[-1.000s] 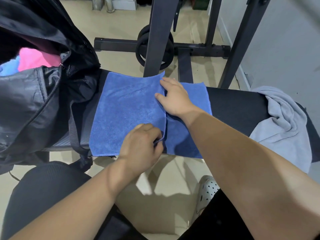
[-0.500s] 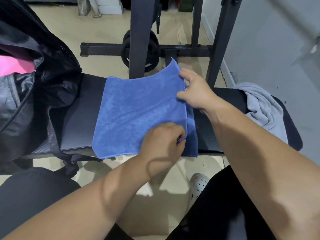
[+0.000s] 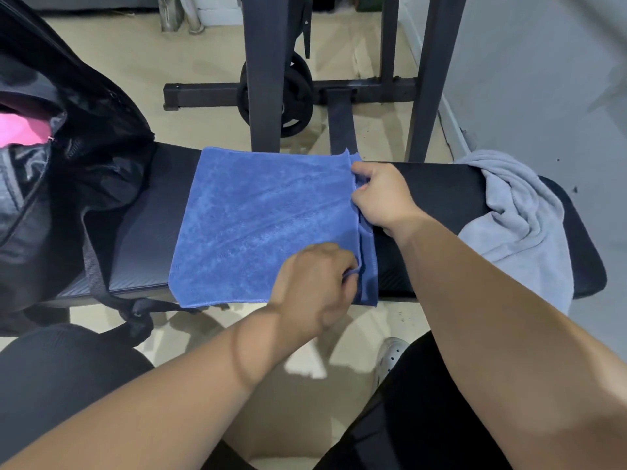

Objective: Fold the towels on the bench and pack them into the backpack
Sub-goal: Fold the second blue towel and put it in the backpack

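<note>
A blue towel (image 3: 258, 225) lies folded double on the black padded bench (image 3: 441, 198). My left hand (image 3: 315, 283) pinches the near right corner of its top layer. My right hand (image 3: 380, 195) pinches the far right edge of that layer. A strip of the lower layer shows just right of my hands. A crumpled grey towel (image 3: 522, 218) lies on the bench's right end. The black backpack (image 3: 51, 184) stands open on the bench's left end, with something pink (image 3: 20, 130) inside.
A dark weight rack (image 3: 264, 72) with a plate (image 3: 295, 96) stands on the beige floor behind the bench. A grey wall (image 3: 543, 69) runs along the right. My knees in black and a white shoe (image 3: 390, 357) are below the bench.
Both hands have drawn the top layer of the blue towel rightwards across the lower one, until its edge nearly reaches the right edge. The view has shifted left.
</note>
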Demonstrator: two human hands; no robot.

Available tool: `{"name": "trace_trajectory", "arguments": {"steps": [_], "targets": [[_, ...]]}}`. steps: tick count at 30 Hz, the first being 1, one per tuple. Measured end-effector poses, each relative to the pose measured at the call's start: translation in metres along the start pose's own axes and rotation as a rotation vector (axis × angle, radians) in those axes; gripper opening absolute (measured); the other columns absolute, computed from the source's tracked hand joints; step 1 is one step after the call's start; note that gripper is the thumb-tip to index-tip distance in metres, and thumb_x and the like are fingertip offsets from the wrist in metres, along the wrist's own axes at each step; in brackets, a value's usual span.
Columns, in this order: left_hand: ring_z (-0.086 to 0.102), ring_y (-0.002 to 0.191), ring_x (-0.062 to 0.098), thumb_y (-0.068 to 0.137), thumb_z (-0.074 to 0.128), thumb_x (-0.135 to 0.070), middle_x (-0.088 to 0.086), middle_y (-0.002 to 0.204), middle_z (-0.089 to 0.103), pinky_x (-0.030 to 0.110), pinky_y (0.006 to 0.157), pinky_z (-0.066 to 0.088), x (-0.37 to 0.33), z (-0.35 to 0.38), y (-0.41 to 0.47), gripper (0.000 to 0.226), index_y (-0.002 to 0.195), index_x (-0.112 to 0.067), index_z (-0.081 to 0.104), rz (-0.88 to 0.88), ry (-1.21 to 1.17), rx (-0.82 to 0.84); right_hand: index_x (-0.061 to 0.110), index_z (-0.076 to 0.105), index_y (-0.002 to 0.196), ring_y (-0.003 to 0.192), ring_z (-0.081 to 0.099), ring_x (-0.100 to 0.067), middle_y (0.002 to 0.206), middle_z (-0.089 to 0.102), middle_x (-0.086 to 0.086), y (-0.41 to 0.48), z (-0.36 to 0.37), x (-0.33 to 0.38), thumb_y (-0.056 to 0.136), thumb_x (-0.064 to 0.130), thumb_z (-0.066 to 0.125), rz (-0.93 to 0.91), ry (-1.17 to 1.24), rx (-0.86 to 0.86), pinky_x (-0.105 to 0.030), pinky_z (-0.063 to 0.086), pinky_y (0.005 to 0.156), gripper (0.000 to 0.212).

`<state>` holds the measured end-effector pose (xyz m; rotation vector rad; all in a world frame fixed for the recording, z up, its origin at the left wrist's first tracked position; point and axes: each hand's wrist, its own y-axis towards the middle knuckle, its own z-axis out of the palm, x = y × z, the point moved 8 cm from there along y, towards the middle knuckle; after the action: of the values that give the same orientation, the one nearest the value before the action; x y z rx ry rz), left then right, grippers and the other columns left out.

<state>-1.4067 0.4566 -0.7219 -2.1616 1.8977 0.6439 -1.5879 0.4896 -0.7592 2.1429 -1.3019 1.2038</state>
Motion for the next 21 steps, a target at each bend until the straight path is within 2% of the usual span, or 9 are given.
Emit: {"name": "trace_trajectory", "arguments": {"steps": [2, 4, 7, 10, 11, 13, 16, 18, 21], "targets": [[0.052, 0.066, 0.027, 0.085, 0.056, -0.026, -0.001, 0.069, 0.054, 0.035, 0.055, 0.043, -0.006, -0.014, 0.0, 0.019, 0.07, -0.015, 0.06, 0.01, -0.022, -0.069, 0.001, 0.064, 0.105, 0.07, 0.04, -0.015, 0.089, 0.066, -0.025, -0.002, -0.009, 0.01, 0.066, -0.002, 0.038, -0.004, 0.107, -0.038, -0.027, 0.032, 0.064, 0.048], [0.049, 0.062, 0.025, 0.084, 0.06, -0.023, -0.002, 0.065, 0.051, 0.033, 0.054, 0.041, -0.012, -0.026, 0.0, 0.019, 0.067, -0.014, 0.058, 0.012, -0.065, -0.126, -0.005, 0.057, 0.115, 0.07, 0.039, -0.016, 0.079, 0.057, -0.029, -0.005, -0.019, 0.017, 0.071, -0.01, 0.042, 0.005, 0.158, -0.077, -0.03, 0.032, 0.066, 0.047], [0.05, 0.063, 0.023, 0.084, 0.062, -0.022, -0.005, 0.066, 0.05, 0.032, 0.055, 0.04, -0.022, -0.027, 0.003, 0.017, 0.069, -0.015, 0.059, 0.022, -0.095, -0.134, -0.001, 0.06, 0.122, 0.064, 0.044, -0.017, 0.066, 0.052, -0.007, -0.007, -0.031, 0.013, 0.074, -0.01, 0.046, 0.028, 0.145, -0.101, -0.031, 0.04, 0.061, 0.05], [0.052, 0.069, 0.023, 0.086, 0.058, -0.022, -0.002, 0.072, 0.055, 0.036, 0.058, 0.044, -0.028, -0.005, 0.006, 0.015, 0.074, -0.015, 0.064, 0.031, -0.083, -0.047, 0.021, 0.069, 0.127, 0.051, 0.05, -0.007, 0.052, 0.058, 0.017, -0.016, -0.039, 0.008, 0.08, -0.01, 0.049, 0.026, 0.055, -0.102, -0.022, 0.048, 0.057, 0.059], [0.053, 0.073, 0.024, 0.087, 0.057, -0.022, -0.001, 0.075, 0.056, 0.037, 0.06, 0.044, -0.028, 0.006, 0.006, 0.015, 0.077, -0.014, 0.065, 0.023, -0.067, 0.011, 0.022, 0.072, 0.121, 0.055, 0.057, -0.01, 0.056, 0.063, 0.016, -0.021, -0.04, 0.009, 0.081, -0.01, 0.049, 0.016, 0.036, -0.092, -0.024, 0.053, 0.06, 0.057], [0.056, 0.081, 0.026, 0.089, 0.057, -0.023, -0.001, 0.08, 0.056, 0.036, 0.063, 0.041, -0.024, 0.031, 0.005, 0.015, 0.079, -0.014, 0.064, 0.003, -0.029, 0.143, 0.019, 0.073, 0.118, 0.088, 0.07, -0.021, 0.092, 0.076, 0.004, -0.028, -0.036, 0.007, 0.083, -0.007, 0.053, 0.018, -0.028, -0.068, -0.031, 0.058, 0.079, 0.049], [0.053, 0.08, 0.021, 0.087, 0.061, -0.037, -0.007, 0.075, 0.048, 0.032, 0.061, 0.033, -0.019, 0.048, 0.001, 0.025, 0.072, -0.022, 0.049, 0.004, -0.017, 0.248, 0.015, 0.063, 0.134, 0.119, 0.059, -0.021, 0.135, 0.06, -0.002, -0.028, -0.025, -0.005, 0.089, 0.008, 0.062, 0.039, -0.151, -0.025, -0.023, 0.045, 0.094, 0.046], [0.048, 0.074, 0.018, 0.087, 0.058, -0.049, -0.008, 0.071, 0.047, 0.032, 0.061, 0.035, -0.018, 0.045, -0.001, 0.033, 0.069, -0.022, 0.05, 0.01, -0.05, 0.228, 0.017, 0.061, 0.137, 0.121, 0.056, -0.02, 0.139, 0.054, 0.0, -0.022, -0.019, -0.007, 0.092, 0.02, 0.064, 0.011, -0.171, -0.02, -0.024, 0.041, 0.099, 0.045], [0.054, 0.077, 0.024, 0.089, 0.049, -0.046, -0.003, 0.077, 0.056, 0.037, 0.065, 0.045, -0.012, 0.024, 0.0, 0.033, 0.075, -0.019, 0.061, 0.019, -0.069, 0.093, 0.021, 0.068, 0.125, 0.123, 0.051, -0.026, 0.132, 0.057, -0.002, -0.008, -0.012, -0.008, 0.096, 0.037, 0.061, -0.026, -0.181, -0.021, -0.036, 0.041, 0.107, 0.034]]}}
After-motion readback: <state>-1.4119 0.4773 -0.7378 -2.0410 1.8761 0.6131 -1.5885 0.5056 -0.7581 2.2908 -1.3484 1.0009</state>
